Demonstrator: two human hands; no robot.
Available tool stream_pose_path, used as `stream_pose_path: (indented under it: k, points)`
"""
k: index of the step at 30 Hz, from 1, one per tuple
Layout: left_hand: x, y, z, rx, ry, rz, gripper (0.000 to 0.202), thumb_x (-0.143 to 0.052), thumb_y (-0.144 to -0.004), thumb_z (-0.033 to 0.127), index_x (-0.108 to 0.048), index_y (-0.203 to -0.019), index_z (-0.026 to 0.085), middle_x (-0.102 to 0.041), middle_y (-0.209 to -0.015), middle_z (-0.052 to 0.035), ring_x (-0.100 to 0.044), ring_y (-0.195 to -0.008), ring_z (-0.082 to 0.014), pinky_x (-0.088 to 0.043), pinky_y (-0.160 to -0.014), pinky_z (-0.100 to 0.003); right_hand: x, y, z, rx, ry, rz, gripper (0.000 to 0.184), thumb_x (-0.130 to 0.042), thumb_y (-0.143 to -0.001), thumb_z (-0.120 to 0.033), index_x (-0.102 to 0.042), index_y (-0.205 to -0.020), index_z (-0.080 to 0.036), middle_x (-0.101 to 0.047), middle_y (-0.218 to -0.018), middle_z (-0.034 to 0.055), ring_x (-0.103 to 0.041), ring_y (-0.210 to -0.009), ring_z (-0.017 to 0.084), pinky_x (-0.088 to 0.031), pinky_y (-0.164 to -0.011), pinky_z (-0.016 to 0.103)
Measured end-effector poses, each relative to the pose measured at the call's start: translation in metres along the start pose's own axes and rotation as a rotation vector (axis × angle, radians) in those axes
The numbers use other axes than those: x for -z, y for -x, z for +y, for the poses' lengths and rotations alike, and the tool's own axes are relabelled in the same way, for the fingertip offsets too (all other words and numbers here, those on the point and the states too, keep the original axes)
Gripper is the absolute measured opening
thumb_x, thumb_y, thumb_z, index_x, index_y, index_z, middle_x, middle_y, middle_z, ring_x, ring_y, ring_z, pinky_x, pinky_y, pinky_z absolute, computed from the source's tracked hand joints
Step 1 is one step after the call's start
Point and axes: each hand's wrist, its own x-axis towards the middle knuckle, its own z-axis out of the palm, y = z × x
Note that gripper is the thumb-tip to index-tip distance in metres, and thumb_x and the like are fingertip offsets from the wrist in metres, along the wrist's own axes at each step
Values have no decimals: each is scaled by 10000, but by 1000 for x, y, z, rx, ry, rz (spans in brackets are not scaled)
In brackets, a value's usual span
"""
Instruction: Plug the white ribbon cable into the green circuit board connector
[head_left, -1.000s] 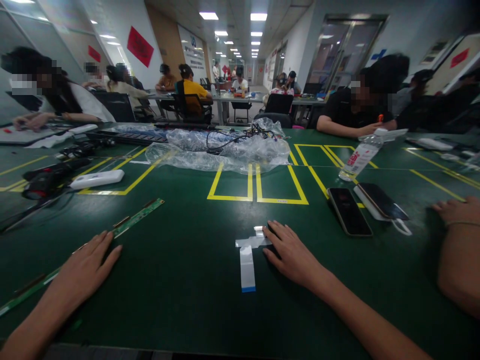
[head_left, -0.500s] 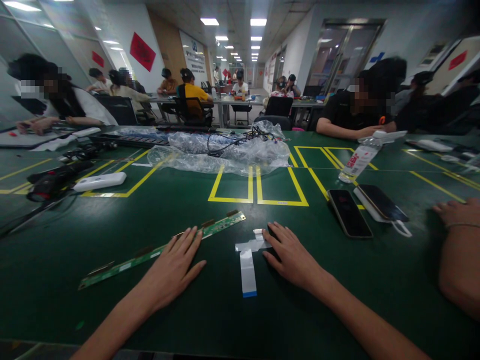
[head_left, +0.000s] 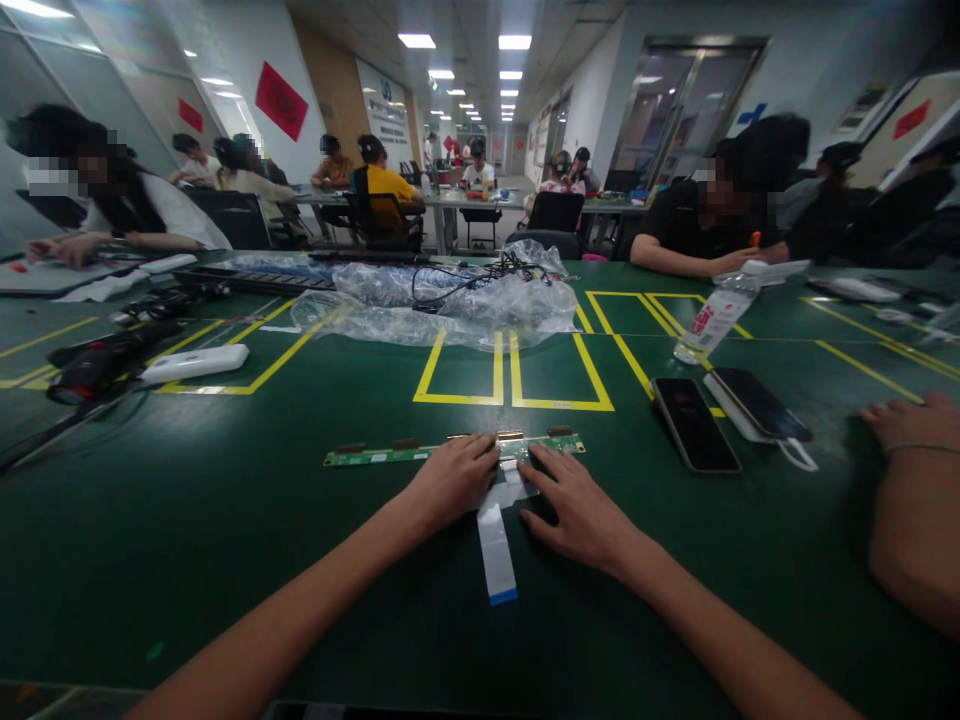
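A long, narrow green circuit board (head_left: pixel 379 455) lies nearly level across the table in front of me. My left hand (head_left: pixel 454 478) has its fingers bent over the board's near edge, closed on it right of the middle. Below the board is a white flat ribbon cable (head_left: pixel 496 555) with a blue end towards me and clear tape-like flaps across its upper part. The cable's far end meets the board between my hands; whether it sits in a connector I cannot tell. My right hand (head_left: pixel 581 500) rests with fingers spread, fingertips touching the cable's upper end beside the board.
Crumpled clear plastic wrap (head_left: pixel 450 305) with black cables lies further back. Two phones, a black one (head_left: pixel 694 425) and another (head_left: pixel 759 405), lie to the right near a bottle (head_left: pixel 712 318). Another person's arm (head_left: pixel 919 500) rests at the right edge. A white device (head_left: pixel 196 364) lies left.
My left hand has moved right with the circuit board, which has turned from slanted to nearly level and now meets the cable's far end. The cable has tilted slightly; my right hand has barely moved.
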Motion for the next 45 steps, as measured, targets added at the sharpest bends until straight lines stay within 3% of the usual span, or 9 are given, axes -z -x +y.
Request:
stream_pose_path:
  k: [4,9,18,26,45]
  points:
    - [-5,-1,-4,-19,59,148,259,-492,-977,238,-688,-1129,166,-662,-1285,-106,-617,-1176,-255,-500,-1019,-436,-4,-1,-1,-7,-6,5,694,-547,-908,-546,-390,-1512,-243,-260,-1619,122,-198,-1486,333,-172,-1189,555]
    - [-8,0,-10,-9,143,204,196,-570,-947,275,-725,-1026,186,-708,-1189,-71,-639,-1091,-238,-539,-939,-407,-7,-3,-6,-22,21,25,694,-558,-901,-537,-397,-1509,-245,-268,-1612,137,-197,-1482,351,-180,-1180,563]
    - [-6,1,-12,0,175,213,168,-577,-937,231,-727,-997,185,-715,-1182,-66,-634,-1099,-231,-534,-948,-409,-8,-5,-12,-32,36,30,688,-536,-910,-556,-369,-1522,-289,-262,-1618,108,-213,-1475,358,-168,-1177,577]
    - [-7,2,-14,5,189,224,144,-587,-929,218,-725,-962,190,-716,-1169,-61,-626,-1089,-228,-525,-945,-402,-6,-5,-5,-15,26,54,613,-529,-930,-493,-452,-1478,-230,-370,-1559,153,-314,-1440,325,-270,-1160,536]
    - [-3,3,-11,-13,188,215,142,-558,-943,211,-698,-952,185,-722,-1141,-64,-630,-1024,-217,-519,-872,-371,-3,-4,-15,-8,65,86,566,-492,-946,-466,-486,-1453,-214,-418,-1528,142,-372,-1402,347,-324,-1137,556]
